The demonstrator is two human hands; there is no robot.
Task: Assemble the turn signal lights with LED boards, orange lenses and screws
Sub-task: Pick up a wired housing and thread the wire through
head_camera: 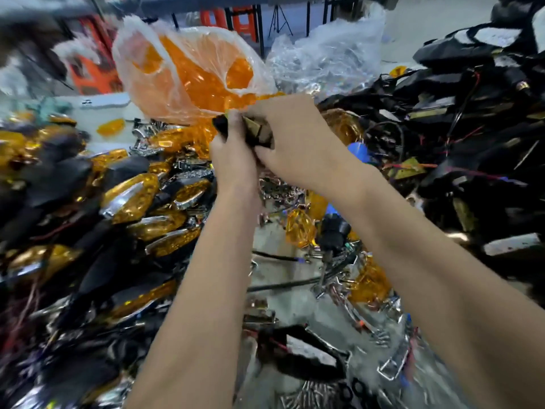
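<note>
Black housing (matte) between both hands

- The scene is lit brightly and evenly from above; only soft, weak shadows are cast.
- Glare is seen on the clear plastic bag of orange lenses and on the chrome trims of the piled lights.
- Strong motion blur is spread over the whole frame, heaviest at the left edge and lower corners.
- Wide-angle bending is seen at the borders.
- Both hands and the dark part held between them are rendered soft, without fine detail.
</note>
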